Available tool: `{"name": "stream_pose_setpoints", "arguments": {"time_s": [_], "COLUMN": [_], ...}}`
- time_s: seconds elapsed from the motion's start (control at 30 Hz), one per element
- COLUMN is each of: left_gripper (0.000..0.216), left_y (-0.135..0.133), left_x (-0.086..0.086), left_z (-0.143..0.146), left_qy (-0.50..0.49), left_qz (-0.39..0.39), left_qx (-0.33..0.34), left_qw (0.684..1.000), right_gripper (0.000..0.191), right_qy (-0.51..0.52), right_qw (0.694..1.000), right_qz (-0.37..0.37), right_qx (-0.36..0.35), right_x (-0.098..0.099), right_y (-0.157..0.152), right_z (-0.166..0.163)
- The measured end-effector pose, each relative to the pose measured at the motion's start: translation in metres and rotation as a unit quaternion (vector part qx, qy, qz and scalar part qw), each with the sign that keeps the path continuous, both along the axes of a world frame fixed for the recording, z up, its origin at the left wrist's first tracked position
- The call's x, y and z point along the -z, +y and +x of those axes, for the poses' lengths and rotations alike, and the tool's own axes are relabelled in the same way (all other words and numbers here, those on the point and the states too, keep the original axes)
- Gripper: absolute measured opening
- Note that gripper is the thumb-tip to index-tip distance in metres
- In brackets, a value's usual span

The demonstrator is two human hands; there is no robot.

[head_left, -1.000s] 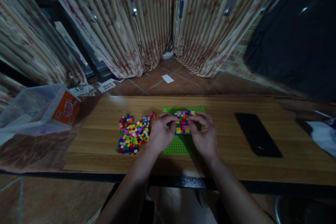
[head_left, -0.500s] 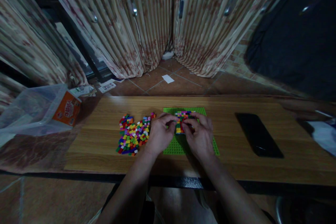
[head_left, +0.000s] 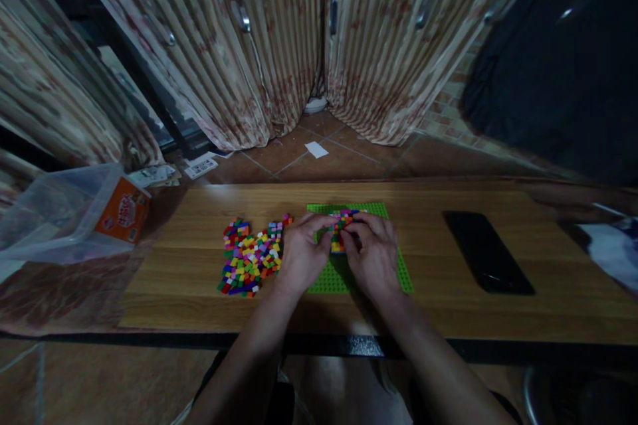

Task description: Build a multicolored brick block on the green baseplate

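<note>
Working over a patch of toy bricks (head_left: 337, 246) with both hands close in.
The left hand (head_left: 304, 249) and the right hand (head_left: 375, 252) are standing apart with fingers bent, the patch lying between their fingertips on a green studded board (head_left: 327, 279). Whether either is pinching a brick, I cannot tell, since the fingers are hiding it. The right hand is leaning over the right side of the patch, so a crooked piece could be going unseen beneath it, and hard pressing there might loosen its neighbours. A loose pile (head_left: 252, 255) is lying just left of the left hand; an outward swing could scatter pieces along the counter (head_left: 423, 269). A flat black slab (head_left: 488, 252) is resting well right of the right hand, seemingly out of harm's way.
</note>
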State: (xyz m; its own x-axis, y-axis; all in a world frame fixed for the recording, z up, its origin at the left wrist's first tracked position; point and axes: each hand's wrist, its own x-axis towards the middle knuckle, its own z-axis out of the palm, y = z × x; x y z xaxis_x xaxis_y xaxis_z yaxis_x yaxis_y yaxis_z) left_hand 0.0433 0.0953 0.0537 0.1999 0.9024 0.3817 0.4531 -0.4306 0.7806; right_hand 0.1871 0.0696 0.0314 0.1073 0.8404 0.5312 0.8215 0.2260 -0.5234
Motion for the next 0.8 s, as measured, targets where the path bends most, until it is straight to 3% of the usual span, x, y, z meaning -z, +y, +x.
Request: {"name": "stream_pose_setpoints", "arguments": {"time_s": [0.23,0.5,0.8], "left_gripper": [0.025,0.021,0.027], "left_y": [-0.003,-0.002,-0.004], "left_x": [-0.003,0.01,0.006], "left_z": [0.016,0.031,0.032], "left_qy": [0.039,0.096,0.129], "left_qz": [0.031,0.066,0.057], "left_qx": [-0.019,-0.04,-0.065], "left_qw": [0.999,0.992,0.988], "right_gripper": [0.021,0.03,0.024], "right_qy": [0.163,0.359,0.48], "right_qw": [0.986,0.93,0.874], "right_qz": [0.025,-0.024,-0.033], "right_qx": [0.027,0.075,0.067], "right_x": [-0.003,0.006,-0.011], "right_y": [0.003,0.012,0.011], "right_z": [0.021,0.032,0.026]}}
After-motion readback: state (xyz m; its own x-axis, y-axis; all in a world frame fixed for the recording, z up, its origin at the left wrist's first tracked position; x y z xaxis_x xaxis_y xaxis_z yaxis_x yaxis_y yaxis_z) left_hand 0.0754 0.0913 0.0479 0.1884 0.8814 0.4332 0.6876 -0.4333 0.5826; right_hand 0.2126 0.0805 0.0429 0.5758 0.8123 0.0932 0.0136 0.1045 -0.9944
